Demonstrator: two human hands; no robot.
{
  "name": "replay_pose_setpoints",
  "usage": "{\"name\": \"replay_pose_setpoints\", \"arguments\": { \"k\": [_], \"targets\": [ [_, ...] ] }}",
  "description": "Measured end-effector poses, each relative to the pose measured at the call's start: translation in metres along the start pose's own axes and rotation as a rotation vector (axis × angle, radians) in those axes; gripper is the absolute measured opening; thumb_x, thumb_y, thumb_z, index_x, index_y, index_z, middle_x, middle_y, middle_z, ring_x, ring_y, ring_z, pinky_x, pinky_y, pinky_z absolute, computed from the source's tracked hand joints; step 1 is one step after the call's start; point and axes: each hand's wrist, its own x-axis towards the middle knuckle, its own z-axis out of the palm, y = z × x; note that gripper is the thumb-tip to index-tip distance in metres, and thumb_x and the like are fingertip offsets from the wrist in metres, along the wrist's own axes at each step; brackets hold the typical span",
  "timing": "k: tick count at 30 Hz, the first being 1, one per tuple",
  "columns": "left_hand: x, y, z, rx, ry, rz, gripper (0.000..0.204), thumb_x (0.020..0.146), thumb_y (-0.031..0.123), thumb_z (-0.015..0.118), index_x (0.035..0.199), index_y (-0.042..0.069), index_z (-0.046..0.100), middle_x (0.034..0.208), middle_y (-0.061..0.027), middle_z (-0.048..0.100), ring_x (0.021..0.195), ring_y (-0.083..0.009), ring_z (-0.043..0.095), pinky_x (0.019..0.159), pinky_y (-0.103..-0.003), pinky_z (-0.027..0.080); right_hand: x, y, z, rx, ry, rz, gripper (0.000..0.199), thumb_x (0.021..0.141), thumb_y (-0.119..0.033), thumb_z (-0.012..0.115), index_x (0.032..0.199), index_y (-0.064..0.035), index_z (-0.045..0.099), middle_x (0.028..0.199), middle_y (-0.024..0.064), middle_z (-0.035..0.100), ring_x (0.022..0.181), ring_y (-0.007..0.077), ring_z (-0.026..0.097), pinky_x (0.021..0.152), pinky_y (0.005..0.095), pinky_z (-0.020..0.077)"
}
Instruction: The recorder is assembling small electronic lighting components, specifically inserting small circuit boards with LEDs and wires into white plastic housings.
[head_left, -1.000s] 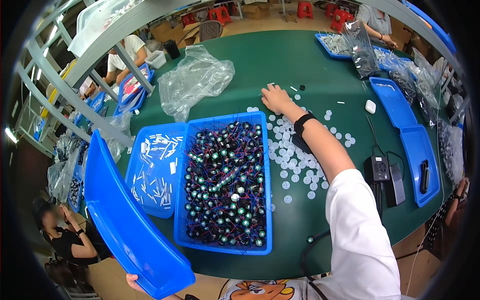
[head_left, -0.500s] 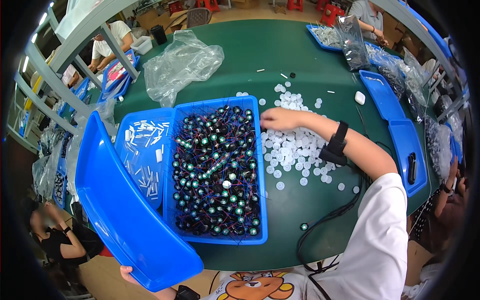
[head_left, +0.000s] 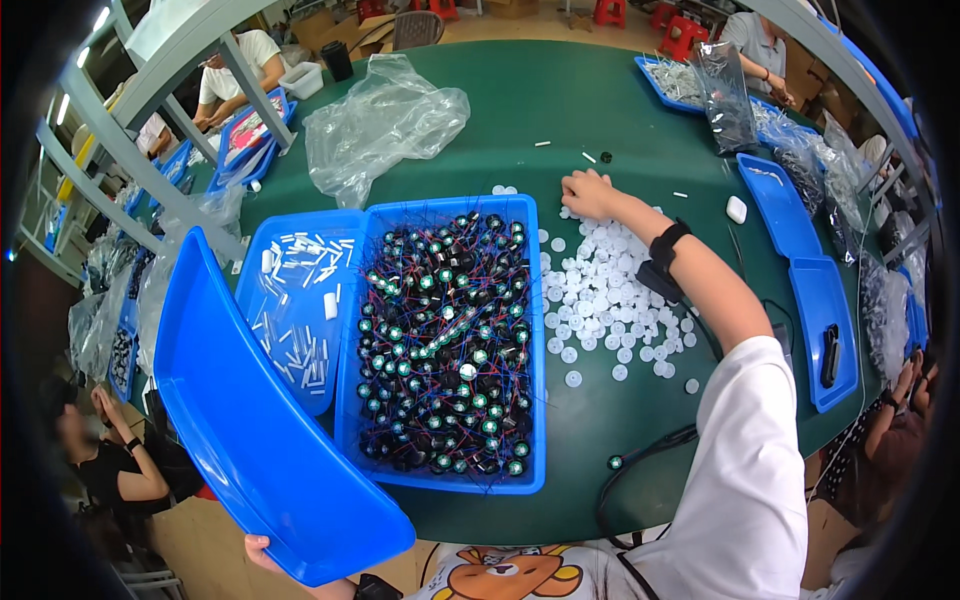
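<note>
An empty blue plastic bin (head_left: 270, 420) stands tilted on its side at the left, and my left hand (head_left: 260, 552) grips its lower rim, most of its fingers hidden behind it. My right hand (head_left: 590, 193) rests at the far edge of a heap of small translucent white discs (head_left: 600, 290), its fingers curled down; anything under them is hidden. Between my hands, a blue tray (head_left: 538, 400) is filled with small round black parts (head_left: 445, 340) with green faces and thin red and blue wires. One such part (head_left: 615, 462) lies apart on the green table.
Left of the full tray, a blue tray (head_left: 250, 235) holds white tube-like pieces. A crumpled clear bag (head_left: 385, 120) lies beyond. At right are blue trays (head_left: 800, 250), a white case (head_left: 736, 210) and a black cable (head_left: 640, 455). Other people work around the table.
My right hand has moved away from the tray's edge to the far side of the discs, where scattered discs are now closer to the heap. My left hand still holds the bin.
</note>
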Motion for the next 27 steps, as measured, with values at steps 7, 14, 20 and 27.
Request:
{"name": "replay_pose_setpoints", "arguments": {
  "k": [7, 14, 20, 27],
  "targets": [
    [-0.009, -0.008, 0.019, 0.005, 0.105, 0.003, 0.059, 0.064, 0.025, 0.05, 0.117, -0.001, 0.044, 0.1, -0.0197, 0.053, 0.091, -0.0311, 0.055, 0.071, -0.04, 0.051, -0.038, -0.017, -0.035, 0.385, -0.31, -0.098, 0.039, 0.087, -0.037, 0.049, 0.085, 0.0004, 0.06, 0.075, 0.012, 0.062, 0.071, 0.0262, 0.06, 0.066, 0.0342, 0.0465],
    [-0.028, -0.002, -0.016, -0.05, -0.009, -0.07, 0.056, 0.065, 0.022, 0.048, 0.115, -0.002, 0.045, 0.102, -0.0211, 0.054, 0.09, -0.032, 0.056, 0.072, -0.041, 0.051, -0.037, -0.101, -0.07, 0.852, -0.266, -0.002, 0.039, 0.084, -0.032, 0.055, 0.106, 0.0008, 0.053, 0.083, 0.0105, 0.062, 0.075, 0.0201, 0.062, 0.065, 0.0337, 0.0528],
    [-0.059, 0.019, -0.12, 0.008, 0.055, 0.087, 0.059, 0.063, 0.015, 0.048, 0.118, -0.006, 0.043, 0.106, -0.0221, 0.055, 0.09, -0.0333, 0.058, 0.074, -0.042, 0.052, -0.025, -0.111, -0.062, 0.887, -0.503, 0.272, 0.028, 0.081, -0.011, 0.05, 0.102, 0.0073, 0.051, 0.085, 0.0134, 0.061, 0.066, 0.0221, 0.066, 0.066, 0.0337, 0.0588],
    [-0.077, 0.012, -0.152, 0.023, 0.24, 0.148, 0.057, 0.066, 0.012, 0.048, 0.12, -0.005, 0.042, 0.108, -0.0206, 0.054, 0.096, -0.0322, 0.056, 0.079, -0.042, 0.051, -0.016, -0.112, -0.06, 0.899, -0.561, 0.311, 0.025, 0.081, -0.009, 0.048, 0.103, 0.0033, 0.049, 0.084, 0.0119, 0.062, 0.07, 0.0232, 0.065, 0.068, 0.0387, 0.0583]
  ]
}}
